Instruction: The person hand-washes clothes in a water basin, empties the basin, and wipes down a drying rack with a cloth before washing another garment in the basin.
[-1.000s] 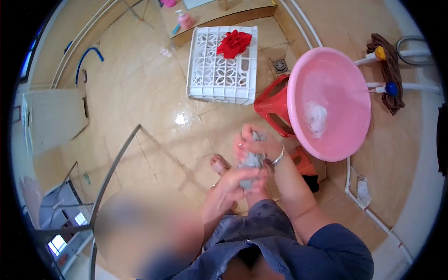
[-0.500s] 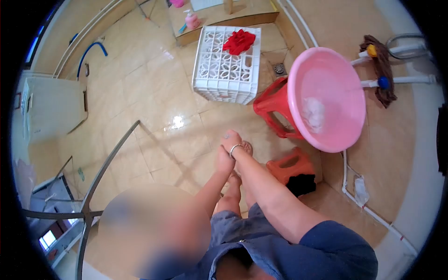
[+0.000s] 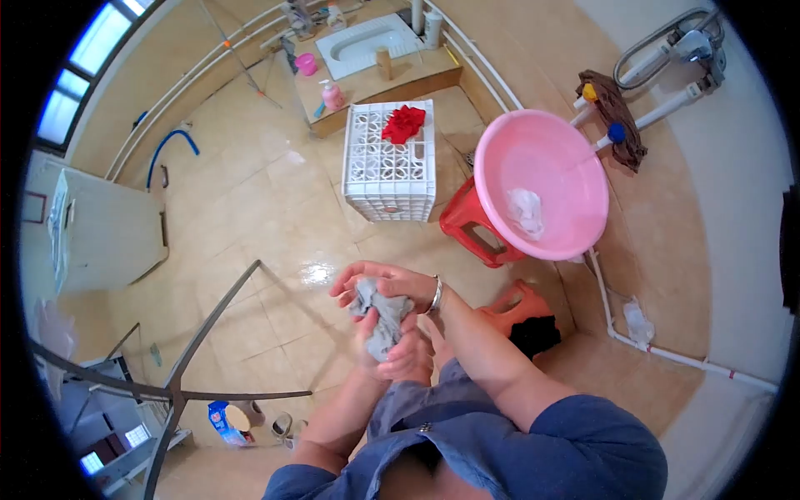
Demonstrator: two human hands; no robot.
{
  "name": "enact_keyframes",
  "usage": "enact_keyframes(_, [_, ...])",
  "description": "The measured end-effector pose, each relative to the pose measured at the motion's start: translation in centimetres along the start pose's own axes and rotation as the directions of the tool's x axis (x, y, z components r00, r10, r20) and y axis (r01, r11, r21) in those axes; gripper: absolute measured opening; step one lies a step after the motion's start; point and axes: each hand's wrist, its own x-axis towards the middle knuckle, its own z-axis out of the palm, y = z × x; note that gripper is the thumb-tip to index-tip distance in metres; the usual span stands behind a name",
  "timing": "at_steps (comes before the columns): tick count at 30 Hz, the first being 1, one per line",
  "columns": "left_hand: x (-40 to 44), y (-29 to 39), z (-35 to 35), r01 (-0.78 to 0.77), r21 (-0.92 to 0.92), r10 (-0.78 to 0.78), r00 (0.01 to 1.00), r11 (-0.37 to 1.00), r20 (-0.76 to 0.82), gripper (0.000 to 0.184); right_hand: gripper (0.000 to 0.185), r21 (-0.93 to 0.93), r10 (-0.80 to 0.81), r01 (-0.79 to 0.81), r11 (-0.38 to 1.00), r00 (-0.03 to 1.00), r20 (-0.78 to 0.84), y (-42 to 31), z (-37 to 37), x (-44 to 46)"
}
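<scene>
A bunched grey cloth [image 3: 385, 321] is between my two hands, above the wet tiled floor. My right hand [image 3: 398, 282], with a silver bracelet at its wrist, holds the cloth's upper part, its fingers reaching out to the left. Lower down, my left hand [image 3: 404, 354] has its fingers curled round the cloth. To the upper right, a pink basin [image 3: 575, 192] rests on a red stool [image 3: 471, 225] with a white cloth [image 3: 525, 212] inside it. A red cloth [image 3: 403, 124] lies on an upturned white crate [image 3: 388, 179].
An orange stool [image 3: 515, 310] with a black cloth [image 3: 535, 336] is right of my legs. Taps with a brown cloth [image 3: 612, 117] are on the right wall. A squat toilet [image 3: 371, 46] is at the top. A dark metal frame [image 3: 208, 325] stands left of my arms.
My hands have moved left and down in view. The grey cloth, hidden half a second ago, shows between them. The view has shifted, bringing the squat toilet and windows further into sight.
</scene>
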Motion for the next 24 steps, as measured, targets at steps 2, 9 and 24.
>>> enact_keyframes(2, [0.7,-1.3,1.6,0.031,-0.047,-0.027,0.996,0.998,0.091,0.042,0.036,0.202,-0.040,0.022,0.979,0.995,0.086,-1.6,3.2,0.2])
enact_keyframes(9, [-0.4,-1.8,5.3,-0.043,0.462,0.143,0.973,0.886,-0.183,0.030,0.015,-0.100,-0.067,0.039,0.994,0.953,-0.295,-2.6,5.8,0.7])
enact_keyframes(24, [-2.8,2.0,-2.9,0.597,0.747,0.943,0.312,-0.292,0.120,0.050,0.018,-0.660,-0.311,-0.276,0.699,0.714,-0.627,7.7,-1.9,5.0])
